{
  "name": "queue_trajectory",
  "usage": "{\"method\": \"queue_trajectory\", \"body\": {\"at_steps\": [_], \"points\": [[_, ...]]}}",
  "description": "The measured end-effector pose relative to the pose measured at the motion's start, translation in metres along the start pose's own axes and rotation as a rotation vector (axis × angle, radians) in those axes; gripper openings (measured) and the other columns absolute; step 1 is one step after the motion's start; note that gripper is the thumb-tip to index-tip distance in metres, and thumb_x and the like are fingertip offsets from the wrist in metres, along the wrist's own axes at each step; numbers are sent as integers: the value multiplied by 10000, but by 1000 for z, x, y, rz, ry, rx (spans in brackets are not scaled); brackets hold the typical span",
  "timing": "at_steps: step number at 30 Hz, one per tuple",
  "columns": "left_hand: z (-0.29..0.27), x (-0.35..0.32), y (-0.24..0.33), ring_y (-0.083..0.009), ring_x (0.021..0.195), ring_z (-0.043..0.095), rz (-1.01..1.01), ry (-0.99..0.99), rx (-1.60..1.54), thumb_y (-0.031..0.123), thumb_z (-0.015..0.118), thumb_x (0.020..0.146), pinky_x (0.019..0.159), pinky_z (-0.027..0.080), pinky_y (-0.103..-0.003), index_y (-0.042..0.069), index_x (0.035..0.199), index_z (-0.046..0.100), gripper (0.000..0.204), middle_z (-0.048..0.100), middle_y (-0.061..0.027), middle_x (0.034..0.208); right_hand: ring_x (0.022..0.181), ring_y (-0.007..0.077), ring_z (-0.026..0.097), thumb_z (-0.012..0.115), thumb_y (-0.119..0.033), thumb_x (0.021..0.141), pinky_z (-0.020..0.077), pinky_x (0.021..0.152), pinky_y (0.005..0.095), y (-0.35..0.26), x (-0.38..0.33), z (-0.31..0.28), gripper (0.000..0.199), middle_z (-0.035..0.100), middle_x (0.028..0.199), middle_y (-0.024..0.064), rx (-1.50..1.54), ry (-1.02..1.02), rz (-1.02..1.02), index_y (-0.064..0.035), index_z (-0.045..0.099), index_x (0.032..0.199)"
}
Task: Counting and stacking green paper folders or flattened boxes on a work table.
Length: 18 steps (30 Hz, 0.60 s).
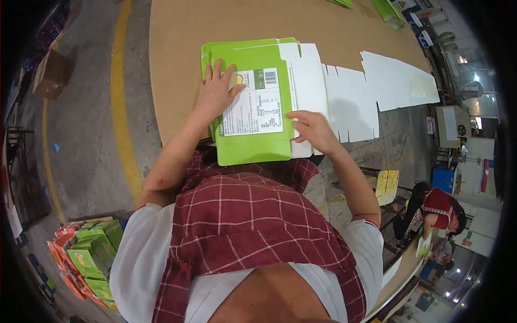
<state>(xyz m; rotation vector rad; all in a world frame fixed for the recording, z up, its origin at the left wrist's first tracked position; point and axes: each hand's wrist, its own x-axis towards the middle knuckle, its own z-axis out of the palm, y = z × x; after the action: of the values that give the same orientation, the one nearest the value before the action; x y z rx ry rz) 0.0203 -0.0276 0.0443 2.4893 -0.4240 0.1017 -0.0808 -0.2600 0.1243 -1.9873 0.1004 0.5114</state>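
A flat green carton blank (253,148) with a white printed label panel lies on top of a few similar blanks at the table's near edge. Pressed flat on its upper left part is my left hand (217,92), fingers spread. My right hand (313,130) rests at the carton's right edge, its index finger stretched over the green border and the other fingers loosely bent, apart from the thumb. White card flaps (309,81) stick out to the right from under the green piece. What the right fingertips touch underneath is hidden.
The brown table (177,54) extends away from me. White notched card sheets (353,102) fan out to the right. Stacked green and orange cartons (91,253) stand at lower left, and a brown cardboard box (53,74) sits on the floor. Another person (439,212) works at far right.
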Motion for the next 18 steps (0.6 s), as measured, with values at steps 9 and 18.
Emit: {"method": "queue_trajectory", "body": {"at_steps": [9, 18], "points": [[23, -8, 7, -355, 1266, 179, -53, 37, 316, 377, 346, 869, 914, 205, -628, 70, 1278, 321, 512, 225, -199, 1353, 638, 89, 540, 443, -243, 871, 440, 576, 213, 27, 14, -64, 366, 600, 777, 68, 89, 732, -190, 22, 502, 1117], [35, -8, 6, -366, 1248, 213, -5, 91, 376, 371, 372, 859, 890, 240, -627, 51, 1263, 333, 517, 258, -220, 1326, 1215, 237, 310, 327, -414, 894, 224, 1002, 355, -14, 73, -30, 585, 345, 1307, 137, 182, 142, -486, 5, 259, 1297]]}}
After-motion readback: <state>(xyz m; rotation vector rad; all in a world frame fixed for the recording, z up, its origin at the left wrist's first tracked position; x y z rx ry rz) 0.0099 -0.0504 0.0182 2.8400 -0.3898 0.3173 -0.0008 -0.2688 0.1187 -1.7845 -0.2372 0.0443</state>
